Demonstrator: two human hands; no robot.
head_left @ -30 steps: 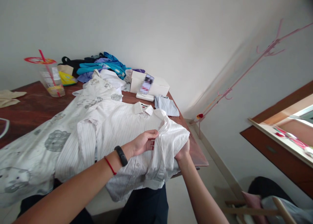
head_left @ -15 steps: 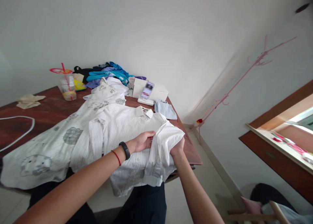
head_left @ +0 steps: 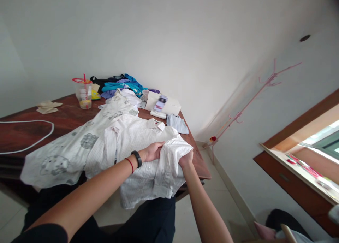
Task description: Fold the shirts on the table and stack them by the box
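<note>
A white striped shirt lies collar up on the wooden table, its lower part hanging over the front edge. My left hand, with a black band at the wrist, grips the inner side of the sleeve on the right; some of its fingers are hidden by the cloth. My right hand holds the outer edge of that same sleeve, its fingertips hidden in the fabric. The sleeve's cuff hangs down between my arms. Left of the shirt, partly beneath it, is a white cloth with grey animal prints.
On the table are a plastic cup, a beige cloth, a white cable, piled blue and purple clothes, a white box and folded grey cloth. A pink coat rack stands right.
The camera view has turned slightly left and tilted. My hands keep their hold on the sleeve, and its outer edge has drawn a little inward toward my left hand.
</note>
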